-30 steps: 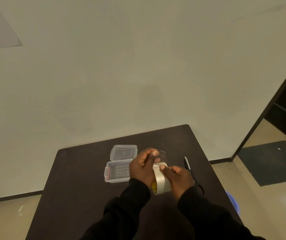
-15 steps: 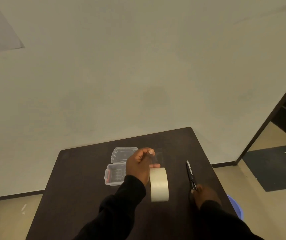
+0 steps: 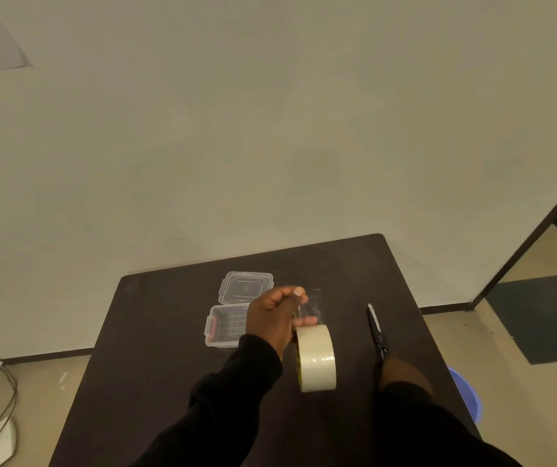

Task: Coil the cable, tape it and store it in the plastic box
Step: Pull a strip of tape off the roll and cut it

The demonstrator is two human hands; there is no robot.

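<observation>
My left hand (image 3: 275, 318) pinches the free end of a clear tape strip (image 3: 311, 306) above the table. The cream tape roll (image 3: 316, 357) hangs from that strip just below and right of the hand. My right hand (image 3: 401, 372) rests at the table's right side, closed over the handles of the black scissors (image 3: 375, 326), whose blades point away from me. The clear plastic box (image 3: 224, 326) stands open behind my left hand, partly hidden by it. Its lid (image 3: 246, 286) lies just beyond. I see no cable on the table.
The dark table (image 3: 162, 332) stands against a plain wall. A blue bucket (image 3: 467, 394) sits on the floor by the table's right edge. Wires (image 3: 7, 385) trail on the floor at the left. A dark mat (image 3: 546, 315) lies at the right.
My right hand let go of the tape roll and moved right onto the scissors' handles. The roll now hangs from the strip in my left hand.
</observation>
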